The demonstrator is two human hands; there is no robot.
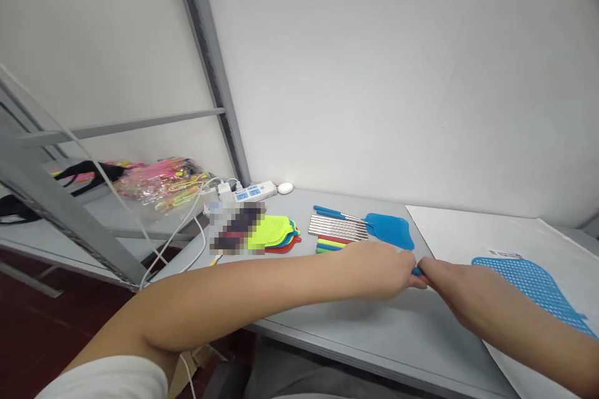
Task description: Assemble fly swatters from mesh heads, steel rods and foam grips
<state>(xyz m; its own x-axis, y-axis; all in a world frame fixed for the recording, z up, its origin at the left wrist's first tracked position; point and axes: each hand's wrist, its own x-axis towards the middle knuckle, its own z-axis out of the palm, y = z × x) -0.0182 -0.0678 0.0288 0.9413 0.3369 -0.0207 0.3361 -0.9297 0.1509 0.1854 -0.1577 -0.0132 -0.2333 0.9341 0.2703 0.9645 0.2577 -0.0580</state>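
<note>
My left hand (pixel 390 265) and my right hand (pixel 449 277) meet over the front of the grey desk (pixel 355 336). Both are closed on a small blue piece (pixel 416 271), which looks like part of a fly swatter; the fingers hide most of it. Just behind my left hand lie coloured handles (pixel 330 243) in red, yellow, blue and green. Beyond them are several metal rods (pixel 334 227) and blue fly swatters (pixel 388 229) with blue grips. Blue mesh swatter heads (pixel 533 283) rest on a white sheet, partly covered by my right forearm.
Yellow, blue and red swatter heads (pixel 271 234) are stacked at the left, beside a blurred-out patch. A power strip (pixel 255 192) with cables and a white round object (pixel 285 188) sit by the wall. Metal frame posts (pixel 210 62) and bagged colourful items (pixel 159 181) stand farther left.
</note>
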